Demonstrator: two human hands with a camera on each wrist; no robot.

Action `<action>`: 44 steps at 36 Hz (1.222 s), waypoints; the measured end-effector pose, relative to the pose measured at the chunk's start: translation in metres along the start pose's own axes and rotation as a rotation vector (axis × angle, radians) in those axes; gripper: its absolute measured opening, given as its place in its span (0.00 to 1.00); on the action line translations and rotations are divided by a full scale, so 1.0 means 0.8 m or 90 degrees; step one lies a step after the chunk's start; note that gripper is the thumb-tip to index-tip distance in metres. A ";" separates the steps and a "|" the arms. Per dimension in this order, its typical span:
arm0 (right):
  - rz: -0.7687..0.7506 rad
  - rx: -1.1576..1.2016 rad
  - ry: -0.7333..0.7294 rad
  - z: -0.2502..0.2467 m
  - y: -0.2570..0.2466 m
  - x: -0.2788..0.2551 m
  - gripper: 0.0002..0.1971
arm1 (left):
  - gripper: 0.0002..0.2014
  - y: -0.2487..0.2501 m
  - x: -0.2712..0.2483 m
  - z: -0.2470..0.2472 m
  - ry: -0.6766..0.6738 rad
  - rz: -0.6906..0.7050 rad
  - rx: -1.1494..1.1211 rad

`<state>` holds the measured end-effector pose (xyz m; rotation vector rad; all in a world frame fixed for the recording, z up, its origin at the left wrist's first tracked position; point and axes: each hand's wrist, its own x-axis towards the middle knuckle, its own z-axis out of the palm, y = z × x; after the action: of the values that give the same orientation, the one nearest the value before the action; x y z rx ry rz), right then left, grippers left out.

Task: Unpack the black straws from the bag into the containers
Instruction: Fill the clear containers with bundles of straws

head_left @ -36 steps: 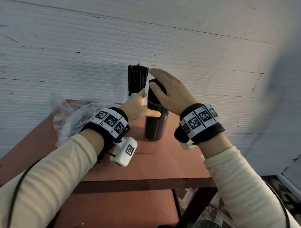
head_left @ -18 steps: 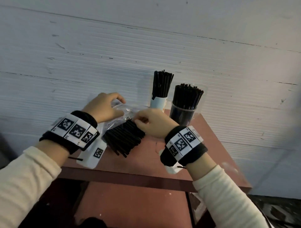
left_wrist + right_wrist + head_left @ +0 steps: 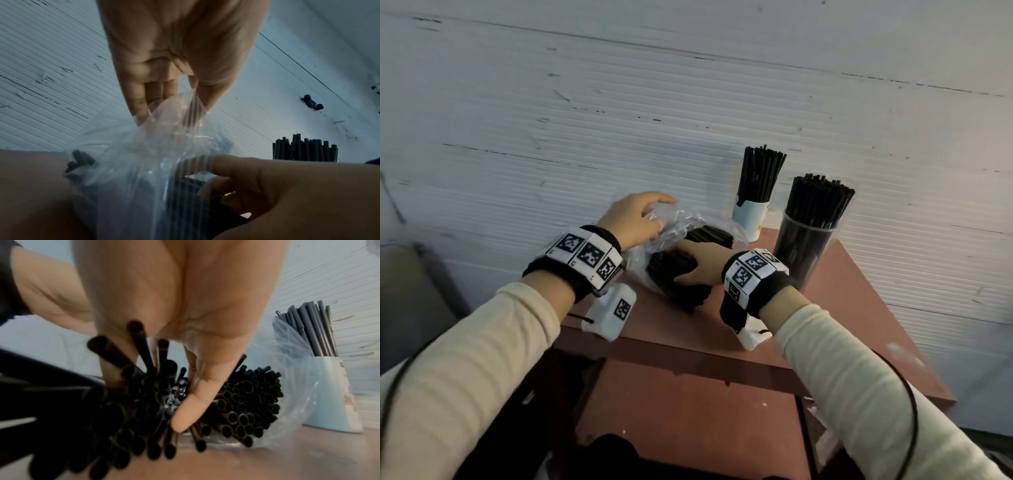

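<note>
left hand (image 3: 631,219) pinching clear bag (image 3: 681,222) up, right hand (image 3: 703,262) curled around black straws (image 3: 671,270) on table (image 3: 842,291)

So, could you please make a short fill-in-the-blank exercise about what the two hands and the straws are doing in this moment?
1. The left hand pinches the clear plastic ____ and lifts its edge.
2. The right hand grips a bundle of ____ straws lying on the table.
3. Two containers at the back of the table already hold straws: a clear tall container and a ____ cup.
4. The straws in both containers stand ____.

Missing words: bag; black; white; upright
</note>
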<state>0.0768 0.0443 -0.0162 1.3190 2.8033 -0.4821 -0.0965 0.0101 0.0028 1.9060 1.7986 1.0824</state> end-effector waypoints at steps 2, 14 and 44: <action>-0.021 0.008 -0.001 -0.001 0.000 0.001 0.31 | 0.24 0.001 0.000 -0.001 0.007 0.000 -0.006; -0.043 0.018 0.063 -0.010 0.007 0.004 0.19 | 0.28 -0.003 0.003 0.002 -0.046 0.034 0.018; -0.022 0.016 0.089 -0.065 0.076 -0.137 0.20 | 0.39 0.080 -0.003 0.094 -0.214 0.268 0.278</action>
<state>0.1996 0.0130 0.0315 1.3621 2.9462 -0.4445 0.0013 0.0176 -0.0051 2.6226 1.5703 0.4406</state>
